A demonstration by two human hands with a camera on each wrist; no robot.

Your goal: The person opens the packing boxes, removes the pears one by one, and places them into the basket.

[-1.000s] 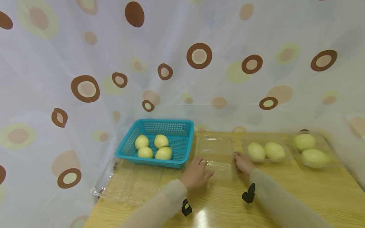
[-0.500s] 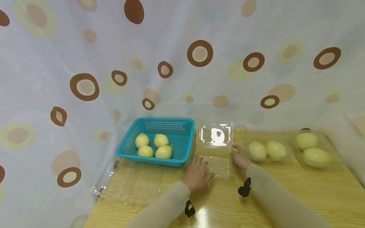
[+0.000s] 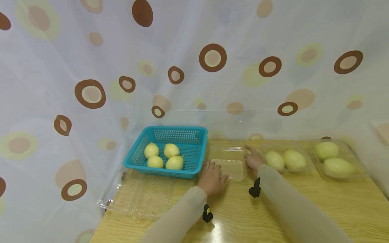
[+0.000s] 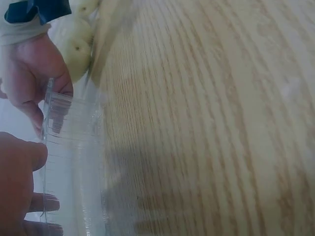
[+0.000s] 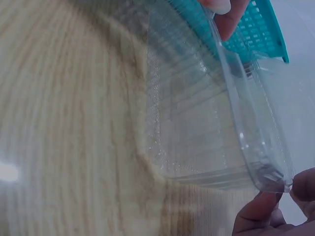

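A clear plastic container [image 3: 228,170] stands right of the blue basket, its lid [image 3: 227,147] folded back behind it. At the container's left side is the left hand [image 3: 211,179]; in the left wrist view that hand [image 4: 18,182] has its thumb at the rim and fingers against the wall. The right hand [image 3: 254,160] is at the back right corner. In the right wrist view the right hand [image 5: 278,209] pinches the corner between thumb and fingers, and the container [image 5: 197,123] shows nothing inside.
The blue basket [image 3: 198,172] holds several yellow-green fruits [image 3: 174,162]. Other clear containers lie at front left [image 3: 153,199]. On the right, two clear containers hold two fruits each [image 3: 294,160] [image 3: 338,168]. A patterned curtain [image 3: 188,98] hangs behind the table.
The container has slid away from the person, toward the curtain, with both hands. Its lid rose and shone half a second ago and now looks lower. The right hand has moved farther back along the side.
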